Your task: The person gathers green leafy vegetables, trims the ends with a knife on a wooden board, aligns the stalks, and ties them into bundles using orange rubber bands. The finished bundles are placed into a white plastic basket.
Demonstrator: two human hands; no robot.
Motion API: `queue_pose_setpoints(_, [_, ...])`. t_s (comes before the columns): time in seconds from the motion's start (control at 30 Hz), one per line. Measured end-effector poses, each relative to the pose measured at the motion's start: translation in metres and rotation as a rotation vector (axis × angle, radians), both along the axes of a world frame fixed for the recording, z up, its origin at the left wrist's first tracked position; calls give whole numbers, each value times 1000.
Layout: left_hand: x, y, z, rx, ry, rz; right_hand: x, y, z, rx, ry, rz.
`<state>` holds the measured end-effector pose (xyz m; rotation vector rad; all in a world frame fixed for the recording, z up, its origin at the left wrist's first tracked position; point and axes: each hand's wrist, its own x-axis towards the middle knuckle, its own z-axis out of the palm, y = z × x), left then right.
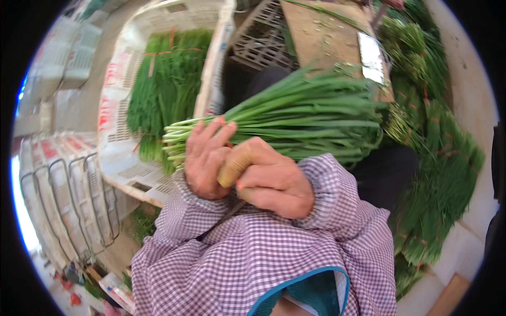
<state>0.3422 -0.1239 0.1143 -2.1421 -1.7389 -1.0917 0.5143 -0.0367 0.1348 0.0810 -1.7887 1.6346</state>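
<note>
A bunch of garlic chives [308, 118] lies across my lap, pale stem ends to the left and leaves to the right. My left hand [207, 158] is wrapped over the bunch near the stem ends. An orange band [221, 119] shows at the fingers of that hand. Close beside it, my right hand [272, 177] is curled in front of the leaves, with a yellowish covering on one finger. A bit of orange shows between its bent fingers, seemingly part of the band; most of the band is hidden.
A white plastic crate [138, 173] at the left holds banded chive bundles [170, 87]. Ahead are a dark slatted crate [263, 39] and a board [328, 35] with a shiny metal plate [371, 57]. More bundles [435, 177] lie along the right. Stacked crates [59, 189] stand far left.
</note>
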Motion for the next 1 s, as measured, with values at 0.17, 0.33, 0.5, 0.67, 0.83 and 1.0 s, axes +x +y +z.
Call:
queue_pose_setpoints(0.17, [0, 10, 1, -17, -105, -97, 1, -3, 3, -384, -113, 203])
queue_pose_setpoints(0.33, [-1, -2, -5, -35, -171, -88, 0, -10, 14, -521, -250, 173])
queue_pose_setpoints(0.5, [-2, 0, -11, 15, -190, -94, -4, -19, 25, -512, -352, 97])
queue_pose_setpoints(0.67, [-2, -3, -15, 1, -158, -114, -3, -26, 27, -381, -391, 46])
queue_pose_setpoints(0.83, [-5, 9, -19, 61, -145, -146, 2, -21, 24, -143, -325, 35])
queue_pose_setpoints(1.0, [-10, 0, -6, -122, -59, -124, 2, -38, 10, -99, -254, -45])
